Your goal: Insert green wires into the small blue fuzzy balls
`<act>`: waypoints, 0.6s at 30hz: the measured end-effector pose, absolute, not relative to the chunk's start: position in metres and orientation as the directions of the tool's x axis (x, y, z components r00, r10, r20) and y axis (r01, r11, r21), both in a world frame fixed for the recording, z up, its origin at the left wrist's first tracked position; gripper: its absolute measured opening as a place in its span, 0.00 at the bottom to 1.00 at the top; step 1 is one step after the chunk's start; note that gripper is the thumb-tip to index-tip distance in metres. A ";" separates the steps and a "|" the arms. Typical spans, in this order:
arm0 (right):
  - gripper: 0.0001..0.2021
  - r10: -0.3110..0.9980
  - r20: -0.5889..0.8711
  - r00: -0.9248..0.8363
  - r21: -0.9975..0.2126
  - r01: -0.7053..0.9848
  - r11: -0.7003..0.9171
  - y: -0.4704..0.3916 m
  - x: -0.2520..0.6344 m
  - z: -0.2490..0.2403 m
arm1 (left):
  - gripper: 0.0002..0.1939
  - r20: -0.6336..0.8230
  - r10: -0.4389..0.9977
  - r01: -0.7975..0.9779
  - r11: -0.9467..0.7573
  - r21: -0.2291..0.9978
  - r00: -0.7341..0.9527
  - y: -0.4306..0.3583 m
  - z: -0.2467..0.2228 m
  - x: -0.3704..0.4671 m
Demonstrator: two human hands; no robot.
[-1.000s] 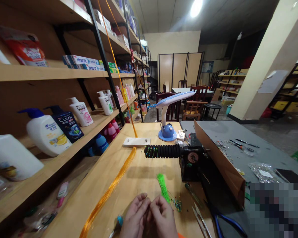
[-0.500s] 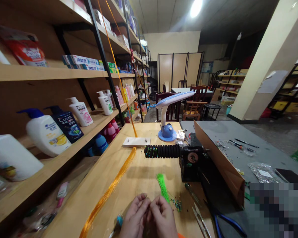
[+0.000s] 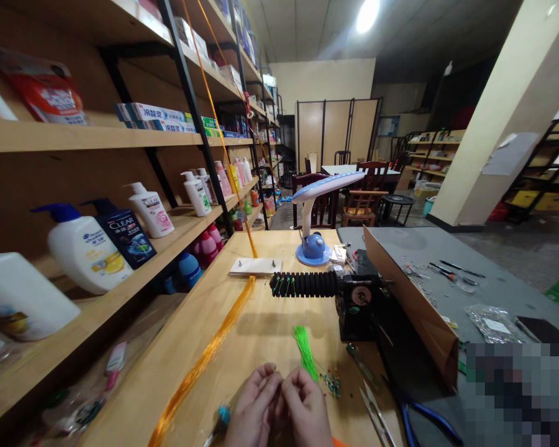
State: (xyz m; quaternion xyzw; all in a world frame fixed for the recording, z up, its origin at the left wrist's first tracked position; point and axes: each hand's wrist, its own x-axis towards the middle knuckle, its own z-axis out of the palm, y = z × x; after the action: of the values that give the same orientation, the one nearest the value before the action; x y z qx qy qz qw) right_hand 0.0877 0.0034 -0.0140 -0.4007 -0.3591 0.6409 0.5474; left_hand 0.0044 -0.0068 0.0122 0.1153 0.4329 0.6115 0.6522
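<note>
My left hand (image 3: 253,406) and my right hand (image 3: 306,406) meet fingertip to fingertip low in the middle of the view, above the wooden table. Both are pinched closed; whatever lies between the fingers is too small to make out. Just beyond my right hand lies a bundle of bright green threads (image 3: 304,352), with small coloured beads (image 3: 331,383) at its near end. Farther off, a black ridged roller (image 3: 307,285) juts left from a black machine (image 3: 359,304), with several green threads hung on its left end. A blue-tipped tool (image 3: 224,415) lies left of my left hand.
Orange strands (image 3: 205,357) run along the table (image 3: 168,347) from a white plate (image 3: 255,267). Tweezers (image 3: 375,411) and blue-handled pliers (image 3: 429,419) lie at right, near a cardboard panel (image 3: 414,304). A blue lamp (image 3: 313,248) stands behind; shelves of bottles (image 3: 151,211) line the left.
</note>
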 end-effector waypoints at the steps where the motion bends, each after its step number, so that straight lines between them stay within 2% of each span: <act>1: 0.31 0.989 -0.122 -0.080 -0.899 -0.412 -0.145 0.004 0.088 -0.014 | 0.24 -0.421 0.899 -0.696 0.226 0.682 -0.120 -0.007 0.013 0.004; 18: 0.32 0.991 -0.119 -0.063 -0.918 -0.373 -0.134 0.004 0.089 -0.006 | 0.23 -0.419 0.902 -0.711 0.227 0.665 -0.104 -0.008 0.012 0.003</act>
State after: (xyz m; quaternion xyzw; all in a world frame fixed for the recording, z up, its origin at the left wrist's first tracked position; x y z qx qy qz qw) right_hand 0.0891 0.0043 -0.0062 -0.4161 -0.3712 0.6274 0.5435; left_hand 0.0032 -0.0079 0.0122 0.1129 0.4223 0.6113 0.6597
